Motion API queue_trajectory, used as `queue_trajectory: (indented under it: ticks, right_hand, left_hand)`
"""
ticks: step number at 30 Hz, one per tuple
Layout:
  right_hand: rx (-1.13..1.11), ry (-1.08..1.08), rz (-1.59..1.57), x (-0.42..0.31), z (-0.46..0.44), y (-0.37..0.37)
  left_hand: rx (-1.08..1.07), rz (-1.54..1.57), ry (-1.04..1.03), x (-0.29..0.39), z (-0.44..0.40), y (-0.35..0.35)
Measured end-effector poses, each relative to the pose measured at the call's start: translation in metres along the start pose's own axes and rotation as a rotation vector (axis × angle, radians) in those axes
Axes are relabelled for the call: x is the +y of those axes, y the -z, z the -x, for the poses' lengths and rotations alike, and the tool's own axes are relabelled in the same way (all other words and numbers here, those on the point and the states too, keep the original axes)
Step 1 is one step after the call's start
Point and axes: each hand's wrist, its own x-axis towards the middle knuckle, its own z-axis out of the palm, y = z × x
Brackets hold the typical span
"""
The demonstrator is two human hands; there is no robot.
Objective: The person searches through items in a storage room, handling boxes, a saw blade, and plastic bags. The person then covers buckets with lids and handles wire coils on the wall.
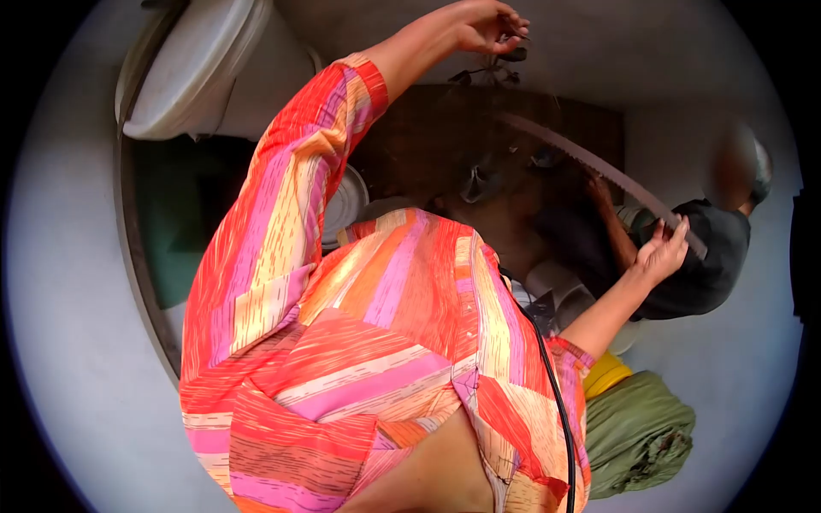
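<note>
My right hand (pixel 663 252) is closed around one end of a long, thin saw blade (pixel 590 158) with a toothed edge. The blade slants up and left, slightly bowed, its far end blurred. My left hand (pixel 492 27) is raised at the top of the view, its fingers curled together. A thin dark bit shows at those fingertips, too small to name. Close below this hand is a cluster of small dark objects (pixel 492 73), whose kind I cannot make out.
A person in a dark shirt (pixel 705 256) sits at the right, one arm near the blade. White tubs (pixel 197 68) stand upper left, a round pale lid (pixel 346 205) below them. Green cloth (pixel 641 436) lies lower right. A black cable (pixel 552 376) runs down my shirt.
</note>
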Motion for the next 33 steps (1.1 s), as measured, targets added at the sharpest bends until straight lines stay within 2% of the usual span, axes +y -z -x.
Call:
queue_trajectory:
  ticks: [1,2,4,9,16,27,33]
  right_hand:
    - [0.042,-0.018,-0.004,-0.001,0.001,0.008]
    - [0.087,-0.036,-0.014,-0.003,0.002,0.014]
    - [0.156,-0.075,-0.026,-0.004,0.007,0.024]
    - [0.15,-0.157,-0.123,0.011,0.003,0.058]
    - [0.164,-0.201,-0.205,0.012,0.004,0.069]
    - [0.028,-0.231,-0.323,0.003,0.018,0.067]
    - [0.025,-0.234,-0.357,0.003,0.012,0.065]
  left_hand:
    - [-0.147,-0.054,0.041,0.001,0.004,-0.011]
    - [-0.142,-0.05,0.015,0.003,0.018,-0.036]
    - [0.337,-0.158,-0.099,-0.001,0.049,-0.093]
    - [0.226,-0.284,-0.061,0.002,0.053,-0.126]
    - [0.113,-0.286,0.017,0.012,0.05,-0.146]
    - [0.041,-0.349,0.023,0.01,0.055,-0.175]
    - [0.062,-0.379,0.005,0.014,0.064,-0.186]
